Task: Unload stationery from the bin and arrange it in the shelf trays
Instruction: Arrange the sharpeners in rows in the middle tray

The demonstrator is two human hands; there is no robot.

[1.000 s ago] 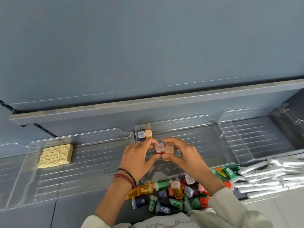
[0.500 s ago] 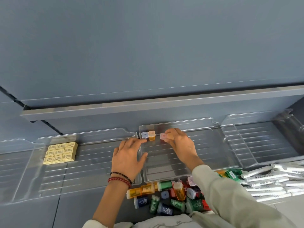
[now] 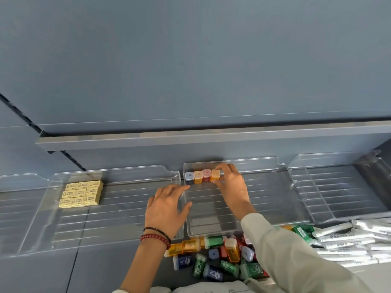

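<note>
While I am setting the last box (image 3: 215, 174) in place, my right hand (image 3: 231, 188) is pinching it, with the thumb at the front and the fingers curled over the top. This box is standing at the right end of a row along the back edge of the middle tray (image 3: 264, 208), near its back left corner. The row is running left to right. I am counting four boxes in it: a blue box (image 3: 189, 176), an orange box (image 3: 198, 176), a pink box (image 3: 206, 175) and this yellow-orange one. They are standing up, side by side and touching.

My left hand (image 3: 167, 206) is lying flat and holding nothing. It is resting on the walls where the left tray (image 3: 118, 218) and the middle tray are meeting.

I am guessing the next box is going just to the right of the last one. The pile of boxes (image 3: 222, 261) is lying past the middle tray's front edge, close to me and partly under my right sleeve. My left hand is free, so I am thinking it can reach there first.

I am seeing three trays. Nine yellow erasers (image 3: 81, 193) are sitting by the left tray's back edge, in three rows of three. The right tray (image 3: 342, 191) is holding nothing I can see. White pens (image 3: 347, 235) are lying past its front edge. The pens and the pile are too many for me to count.
</note>
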